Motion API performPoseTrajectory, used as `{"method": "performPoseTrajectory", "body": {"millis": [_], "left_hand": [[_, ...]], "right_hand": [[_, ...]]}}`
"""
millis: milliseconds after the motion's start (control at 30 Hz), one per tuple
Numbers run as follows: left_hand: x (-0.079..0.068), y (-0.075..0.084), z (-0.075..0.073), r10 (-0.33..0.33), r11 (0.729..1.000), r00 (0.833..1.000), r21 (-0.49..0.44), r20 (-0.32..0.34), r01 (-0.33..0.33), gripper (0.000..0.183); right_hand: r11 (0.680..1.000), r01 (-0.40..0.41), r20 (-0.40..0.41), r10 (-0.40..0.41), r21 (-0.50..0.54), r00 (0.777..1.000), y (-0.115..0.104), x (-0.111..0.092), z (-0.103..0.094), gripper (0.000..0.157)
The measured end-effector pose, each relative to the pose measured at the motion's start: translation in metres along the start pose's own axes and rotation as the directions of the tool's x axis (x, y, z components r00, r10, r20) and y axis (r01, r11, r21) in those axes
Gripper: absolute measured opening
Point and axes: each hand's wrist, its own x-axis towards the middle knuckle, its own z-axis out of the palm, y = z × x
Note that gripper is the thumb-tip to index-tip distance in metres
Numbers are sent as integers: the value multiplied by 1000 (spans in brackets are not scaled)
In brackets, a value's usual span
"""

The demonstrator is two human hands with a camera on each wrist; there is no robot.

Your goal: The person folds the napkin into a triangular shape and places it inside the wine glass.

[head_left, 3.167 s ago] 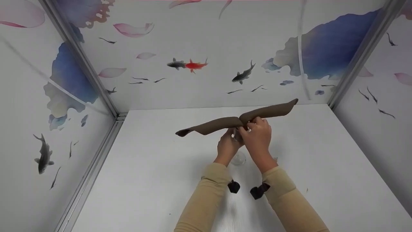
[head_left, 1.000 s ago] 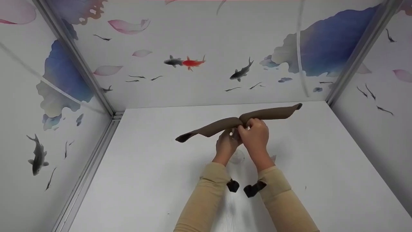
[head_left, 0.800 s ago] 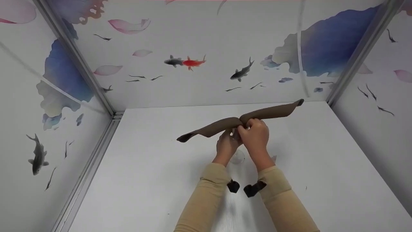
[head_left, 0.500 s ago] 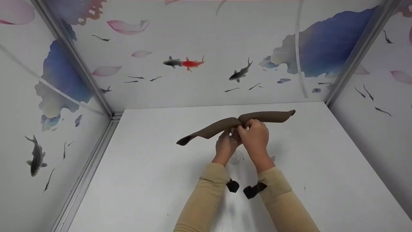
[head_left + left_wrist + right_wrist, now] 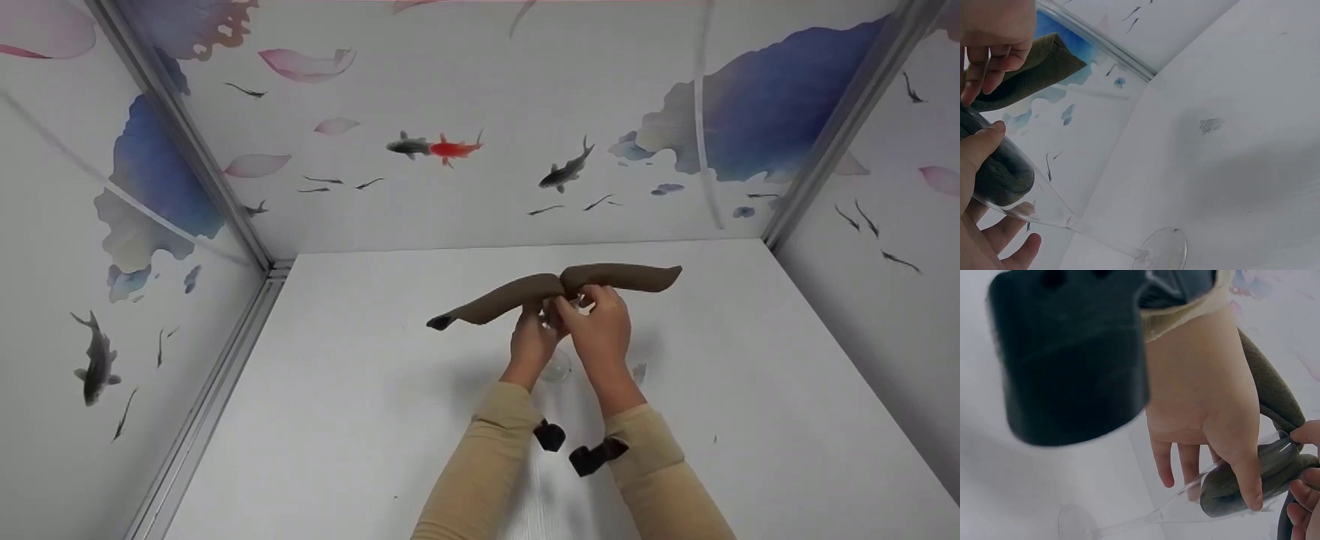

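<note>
A stemmed glass like a champagne flute (image 5: 1053, 205) is tilted, with a brown-grey cloth (image 5: 510, 296) stuffed into its bowl. Two loose wings of the cloth stick out left and right above the rim in the head view. My left hand (image 5: 532, 345) grips the bowl, its thumb pressed along the outside in the left wrist view. At the rim, the curled fingers of my right hand (image 5: 604, 326) pinch the cloth where it enters the glass. The glass's round foot (image 5: 555, 366) points back between my wrists. Hands and cloth hide most of the rim in the head view.
Beneath my hands lies a white tabletop (image 5: 337, 420), with a small greyish patch (image 5: 1211, 125) on it. Printed white walls with metal corner posts (image 5: 225, 195) close in the back and sides. Black wrist cameras (image 5: 551, 435) face each other between the sleeves.
The cloth's right wing has dropped lower, and its left tip has shifted inward. My right hand sits slightly lower, with a wider gap between thumb and fingers. My left hand keeps its grip.
</note>
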Motion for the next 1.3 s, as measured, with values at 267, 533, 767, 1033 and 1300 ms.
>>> {"method": "performPoseTrajectory", "body": {"millis": [267, 533, 767, 1033, 1300], "left_hand": [[1, -6, -5, 0, 944, 997, -329, 72, 23, 56], [-6, -4, -19, -40, 948, 990, -309, 135, 80, 77], [-12, -8, -40, -33, 954, 981, -286, 193, 88, 71], [-27, -20, -82, -32, 982, 967, -173, 251, 78, 62], [-41, -30, -114, -46, 993, 970, -93, 239, 70, 60]], "right_hand": [[994, 37, -43, -33, 102, 999, 8, -8, -3, 22], [994, 47, -46, -43, 97, 998, 13, -10, -12, 17], [986, 142, -5, -143, 90, 990, 20, -9, -31, 14], [939, 345, 37, -344, -13, 938, 37, -9, -54, 11], [864, 490, 46, -488, -113, 871, 63, -9, -78, 13]]}}
